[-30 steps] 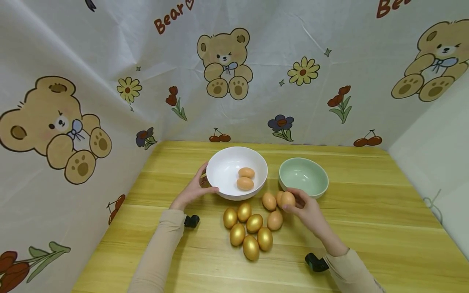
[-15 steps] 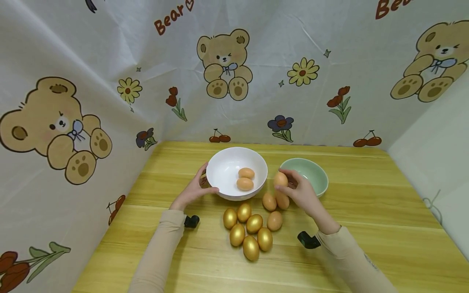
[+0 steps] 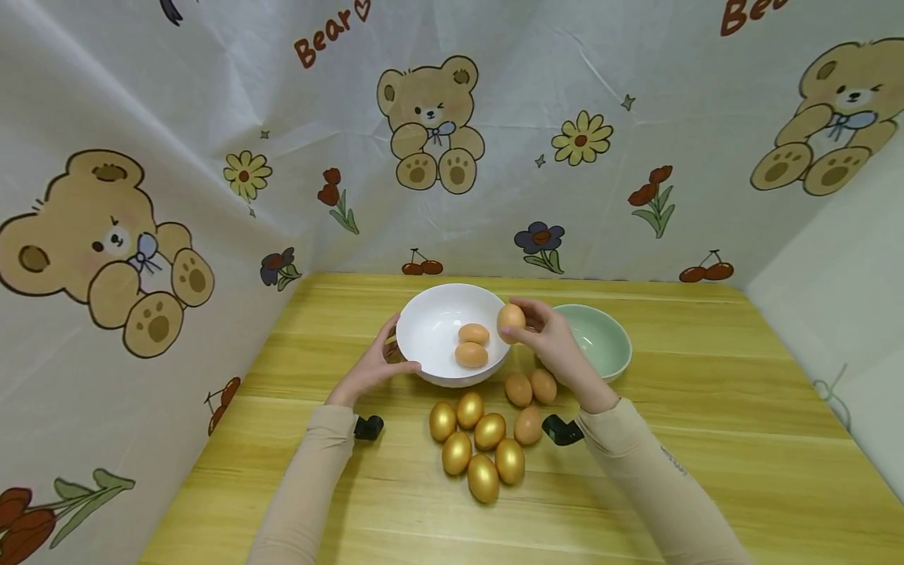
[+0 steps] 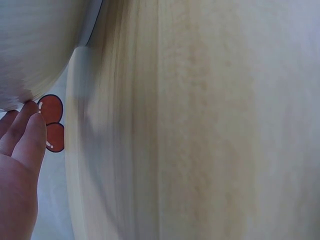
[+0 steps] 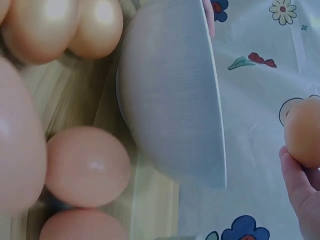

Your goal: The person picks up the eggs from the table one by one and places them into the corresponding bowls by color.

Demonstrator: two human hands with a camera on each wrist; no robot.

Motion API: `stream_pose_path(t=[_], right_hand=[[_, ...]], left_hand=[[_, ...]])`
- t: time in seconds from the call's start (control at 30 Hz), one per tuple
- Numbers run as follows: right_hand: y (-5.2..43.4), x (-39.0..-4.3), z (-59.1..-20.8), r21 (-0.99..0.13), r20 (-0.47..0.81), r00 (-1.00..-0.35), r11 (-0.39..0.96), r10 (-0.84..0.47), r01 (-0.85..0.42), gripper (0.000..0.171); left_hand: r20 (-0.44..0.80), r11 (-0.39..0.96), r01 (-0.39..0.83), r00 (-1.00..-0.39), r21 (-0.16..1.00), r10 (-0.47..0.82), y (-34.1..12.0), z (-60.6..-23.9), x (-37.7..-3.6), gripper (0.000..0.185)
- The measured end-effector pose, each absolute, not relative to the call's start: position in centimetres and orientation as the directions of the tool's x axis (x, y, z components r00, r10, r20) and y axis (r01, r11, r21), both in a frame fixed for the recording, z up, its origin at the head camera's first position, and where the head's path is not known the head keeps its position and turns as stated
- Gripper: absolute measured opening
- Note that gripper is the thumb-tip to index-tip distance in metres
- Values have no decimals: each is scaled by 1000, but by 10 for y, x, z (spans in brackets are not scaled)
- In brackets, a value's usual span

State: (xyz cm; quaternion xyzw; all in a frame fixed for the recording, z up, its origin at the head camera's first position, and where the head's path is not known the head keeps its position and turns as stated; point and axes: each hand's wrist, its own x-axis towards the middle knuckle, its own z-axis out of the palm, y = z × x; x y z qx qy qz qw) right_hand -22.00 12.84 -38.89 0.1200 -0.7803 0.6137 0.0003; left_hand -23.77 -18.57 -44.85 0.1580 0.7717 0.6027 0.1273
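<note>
Right hand (image 3: 547, 345) pinches a brown egg (image 3: 511, 322) between thumb and fingertips, held in the air at the right rim of the white bowl (image 3: 424, 357), just above it; the right wrist view shows the same egg (image 5: 304, 139) at the fingertips, beyond the bowl's outer wall (image 5: 172, 100). Left hand (image 3: 374, 362) rests against the left side of the white bowl, thumb curled to the near rim and fingers along the wall; the left wrist view shows only fingers (image 4: 22, 135) touching the bowl's underside, so how firm the grip is cannot be told. Two brown eggs (image 3: 472, 345) lie touching in the white bowl. On the wooden table (image 3: 706, 439), three more brown eggs (image 3: 530, 399) sit just near of the bowls, and six golden eggs (image 3: 476, 447) cluster to their left and nearer. Pale green bowl (image 3: 607, 345) stands just right of the white one and looks empty, partly hidden by the right hand. Judgement: step in hand is carrying a brown egg over to the white bowl. Next move calls for clearing the rim, lowering the egg beside the two already inside, and releasing low and gently so shells do not knock, with the left hand steadying the bowl.
</note>
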Motion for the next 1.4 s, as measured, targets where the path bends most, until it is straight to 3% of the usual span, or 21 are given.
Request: stream_pose_path(t=[0.13,0.53,0.77,1.4], right_hand=[[116,-229,-389,-972,135,-971,166,-197,-169,57],[81,-248,-395,-985,-28,-970,173,-240,-14,55],[59,-256,-403,-990,-47,-961,139,-271,9,56],[34,-271,-428,-973,-149,-971,205,-188,110,49]], left_hand=[[0,221,96,-917,971,400,-186,-449,-237,101],[28,199,119,-913,973,406,-187,-450,-238,100],[35,195,122,-917,973,398,-190,-459,-242,100],[61,184,143,-918,972,393,-193,-482,-254,102]])
